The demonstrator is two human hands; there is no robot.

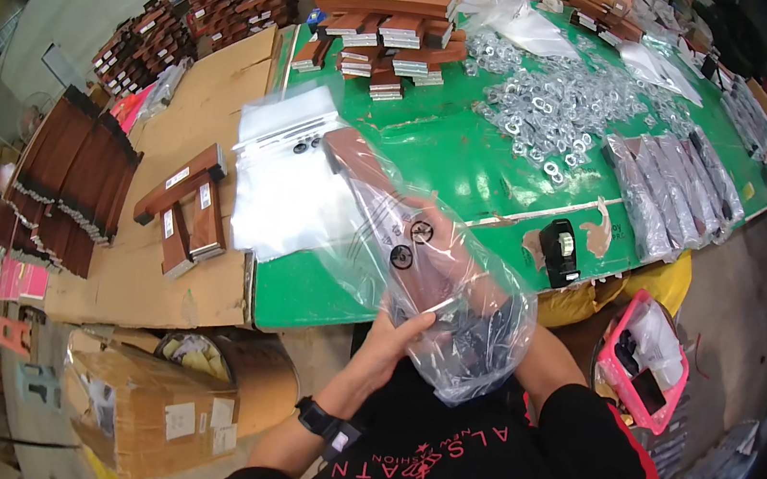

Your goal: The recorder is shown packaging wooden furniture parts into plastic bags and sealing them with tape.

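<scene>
A brown wooden bar [365,171] slants across in front of me, mostly within a clear plastic bag [474,363] printed with black round marks. My left hand [390,337] is closed on the bag beside the bar's near end, its thumb pressing the film. My right hand [449,240] grips the bar's right side and shows through the film; whether it is inside the bag or behind it, I cannot tell. Loose film bulges past the near end, close to my chest. The bar's far end lies over a stack of flat clear bags [287,198] on the green table [298,296].
Loose wooden bars [204,221] and a dark brown stack [73,170] lie on cardboard at left. More bars [382,26] are piled at the far edge. Silvery ring-shaped parts [556,107], wrapped bars [665,194] and a black tape dispenser [559,251] occupy the right. A pink basket [623,373] stands below.
</scene>
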